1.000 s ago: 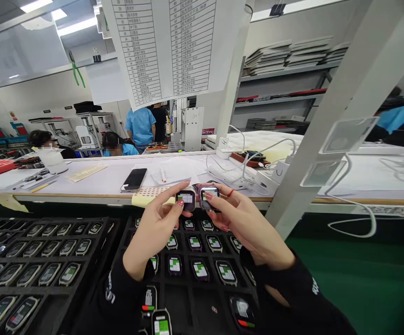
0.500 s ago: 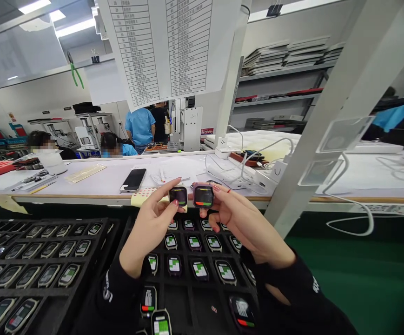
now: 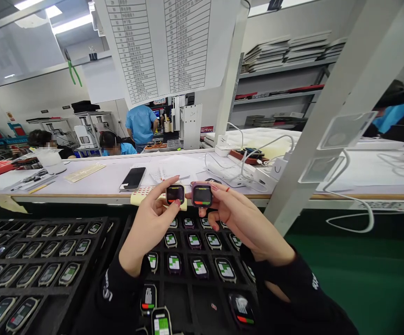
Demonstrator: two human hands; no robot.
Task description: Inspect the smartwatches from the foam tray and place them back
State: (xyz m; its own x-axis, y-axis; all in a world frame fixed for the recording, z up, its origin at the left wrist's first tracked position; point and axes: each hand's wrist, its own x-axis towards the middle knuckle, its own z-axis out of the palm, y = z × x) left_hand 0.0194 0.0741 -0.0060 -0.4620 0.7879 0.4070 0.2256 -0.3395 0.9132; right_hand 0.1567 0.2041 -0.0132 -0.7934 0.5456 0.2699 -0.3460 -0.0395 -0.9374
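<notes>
My left hand (image 3: pixel 150 228) pinches a smartwatch body (image 3: pixel 175 193) with a pale case, its thumb at the lower edge of the dark screen. My right hand (image 3: pixel 245 218) grips a second smartwatch body (image 3: pixel 202 195) with a purplish case by its right side. The two watches are held side by side, screens facing me, each with a coloured bar low on the display. Below them lies a black compartment tray (image 3: pixel 179 300) with rows of strapless watches, many showing green and white screens. One watch (image 3: pixel 161 321) rests tilted across a divider near the front.
Another black tray (image 3: pixel 53 304) of watches lies at the left. On the shelf behind are a phone (image 3: pixel 133 179), white cables and a power strip (image 3: pixel 235 178), and a white cup (image 3: pixel 51 161). A slanted white post (image 3: pixel 306 139) rises at right. Co-workers sit and stand beyond.
The watch in my left hand has shifted slightly left, and a red bar now shows on its screen. My right hand stays nearly where it was, its watch moved a touch left.
</notes>
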